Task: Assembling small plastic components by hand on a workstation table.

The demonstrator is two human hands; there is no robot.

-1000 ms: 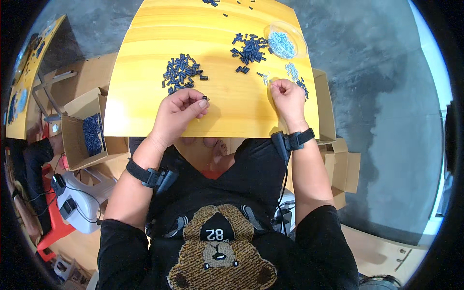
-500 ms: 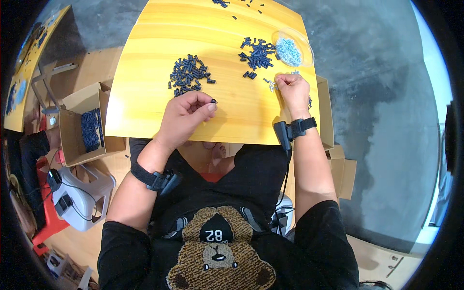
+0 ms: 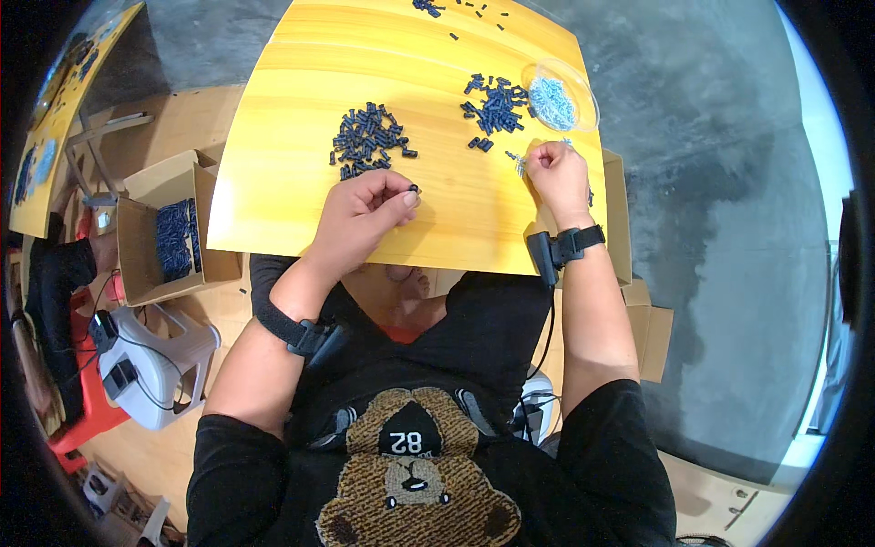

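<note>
Between the thumb and forefinger of my left hand (image 3: 363, 217) is a small black cylindrical part (image 3: 414, 189). That hand is just above the table's near side, in front of a pile of black parts (image 3: 369, 139). My right hand (image 3: 558, 175) has its fingertips pinched together over a few small silvery pins (image 3: 520, 163); what it pinches, if anything, is hidden. Beyond it lies a second heap of black parts (image 3: 497, 107). Next to that heap stands a clear round dish (image 3: 552, 100) full of pale blue-silver pins.
The yellow table (image 3: 292, 173) has more black bits (image 3: 428, 8) at its far edge. On the left, an open cardboard box (image 3: 138, 246) holds dark parts, near a white stool (image 3: 164, 365). Another carton (image 3: 649, 337) is at the right. A cable hangs from my right wrist strap.
The whole view has shifted slightly, moving the table a little to the right. My left hand keeps its grip on the black part. My right hand stays by the silvery pins, fingers more curled.
</note>
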